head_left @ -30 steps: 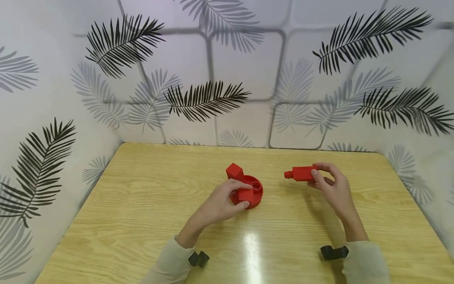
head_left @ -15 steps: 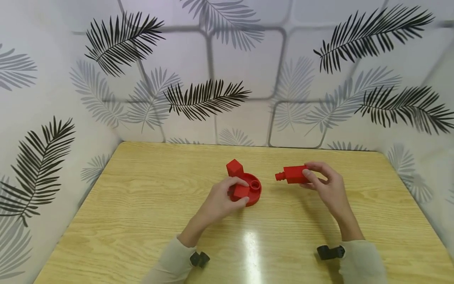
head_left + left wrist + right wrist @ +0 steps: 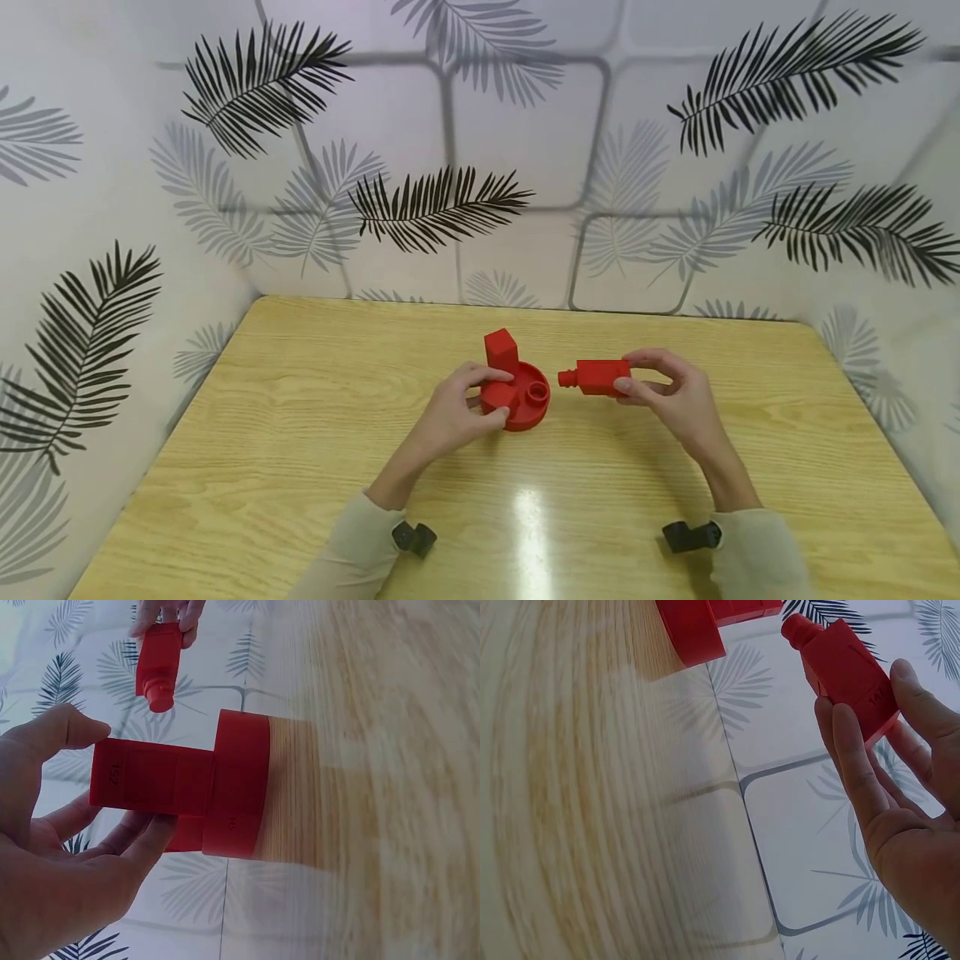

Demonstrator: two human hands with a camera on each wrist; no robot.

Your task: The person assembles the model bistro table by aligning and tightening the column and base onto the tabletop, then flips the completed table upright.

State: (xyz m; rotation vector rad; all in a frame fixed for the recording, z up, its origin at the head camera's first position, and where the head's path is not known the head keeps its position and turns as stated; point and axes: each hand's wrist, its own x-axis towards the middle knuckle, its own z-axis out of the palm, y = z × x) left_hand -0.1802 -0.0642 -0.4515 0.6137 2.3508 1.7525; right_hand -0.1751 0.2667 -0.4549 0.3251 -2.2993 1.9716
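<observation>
Left hand [image 3: 450, 412] grips the round red plastic base with two square upright blocks [image 3: 516, 390] at frame centre – thumb and fingers curled round one block, base resting on the light wooden table [image 3: 300, 467]. Right hand [image 3: 671, 400], just right of centre, pinches the red rectangular plastic peg with a round stub end [image 3: 597, 377] between thumb and fingertips – held off the table, stub pointing at the base, near it but not touching.
</observation>
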